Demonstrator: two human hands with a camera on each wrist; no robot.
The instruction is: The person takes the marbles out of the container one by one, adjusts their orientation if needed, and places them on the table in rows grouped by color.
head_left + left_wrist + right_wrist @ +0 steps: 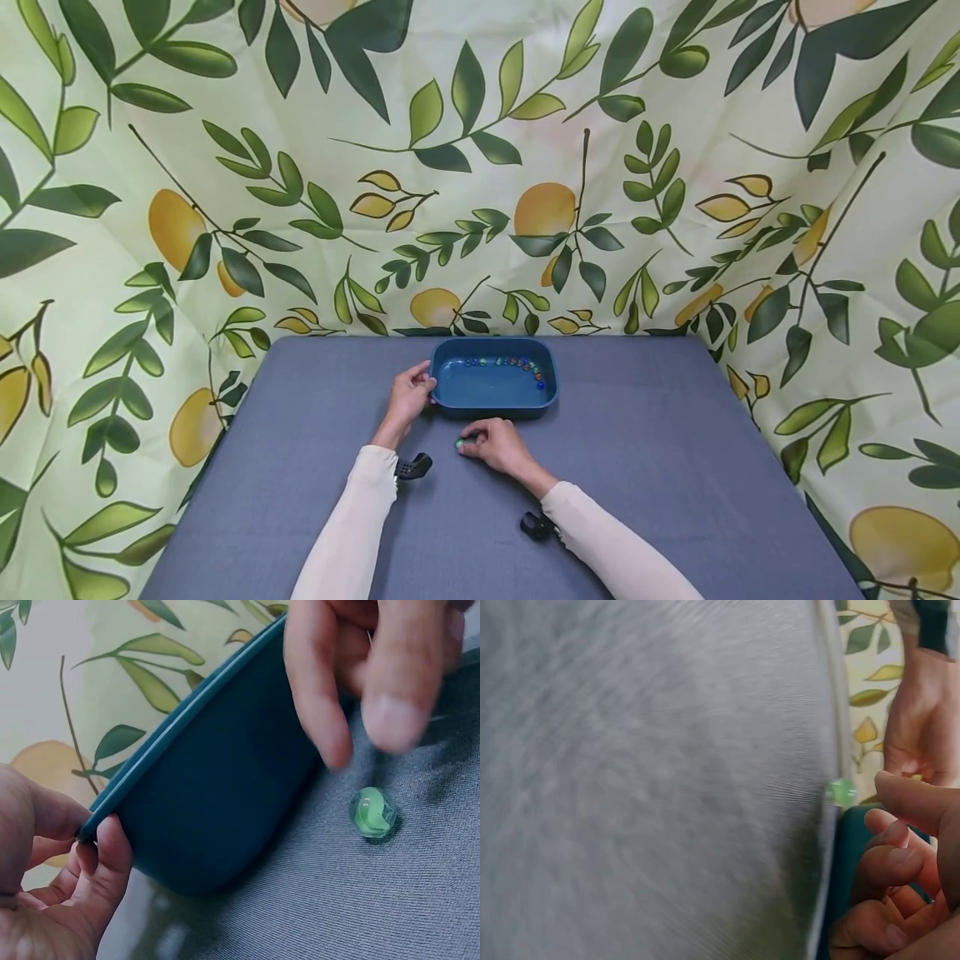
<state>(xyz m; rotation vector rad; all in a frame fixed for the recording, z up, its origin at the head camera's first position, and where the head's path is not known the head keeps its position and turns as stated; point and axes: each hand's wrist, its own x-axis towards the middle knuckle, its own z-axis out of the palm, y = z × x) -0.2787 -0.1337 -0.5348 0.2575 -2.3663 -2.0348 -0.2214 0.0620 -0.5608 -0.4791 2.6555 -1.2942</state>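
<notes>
Pale sleeves (341,533) come nearest my head camera, a black device (415,467) at the left wrist and another (536,526) at the right. Around the workspace I see cloth walls (480,192) printed with green leaves and orange fruit. Below them spreads a grey-blue table (645,442), its far edge meeting the back cloth. Near that edge sits a deep blue container (491,393), rounded at the corners.

I see the left hand (410,393) pinching the container's left rim between thumb and fingers. In front of the container, the right hand (498,443) reaches leftward, thumb and index finger apart and holding nothing. Just beyond their tips, a green marble (373,813) lies on the table.

My head view nearly merges that marble with the right fingertips; the left wrist view shows the gap, and the green swirl in clear glass. Only from the head can I see the small coloured marbles (540,385) inside, along the container's far and right sides.
</notes>
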